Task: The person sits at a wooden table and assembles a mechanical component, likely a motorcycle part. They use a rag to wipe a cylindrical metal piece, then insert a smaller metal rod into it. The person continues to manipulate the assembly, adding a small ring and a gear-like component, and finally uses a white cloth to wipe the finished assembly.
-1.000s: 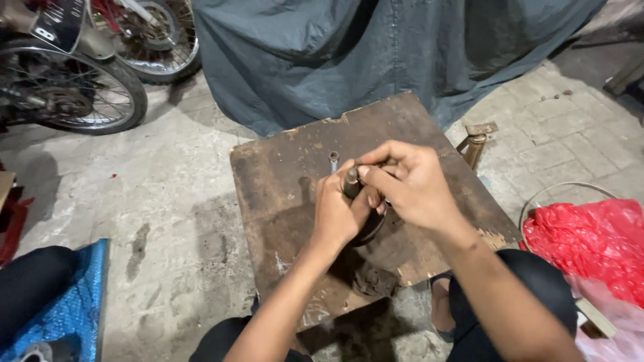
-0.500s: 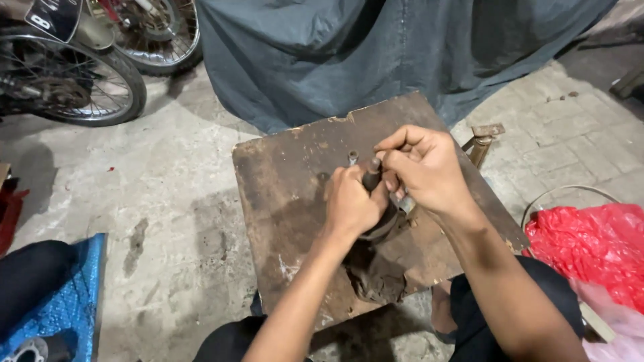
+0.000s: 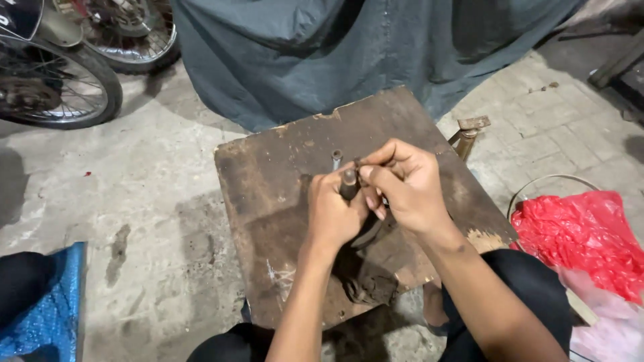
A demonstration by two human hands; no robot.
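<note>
I am holding a short dark metal cylinder [image 3: 348, 184] upright over the middle of the worn brown wooden board surface [image 3: 282, 201], my left hand [image 3: 333, 216] closed around its lower part. My right hand [image 3: 407, 189] is closed too, thumb and forefinger pinching at the cylinder's top end; what exactly they are pinching is hidden by the fingers. A dark curved metal piece [image 3: 367, 232] is showing just under both hands, touching or nearly touching the board. A small grey upright metal pin [image 3: 336, 159] is standing on the board just beyond my knuckles.

To do this well, I judge I should be keeping the left grip firm and low so the cylinder is not tilting, working the right fingertips squarely at the top, and staying clear of the pin. A crumpled red plastic bag [image 3: 582, 236] is lying well apart on my right.
</note>
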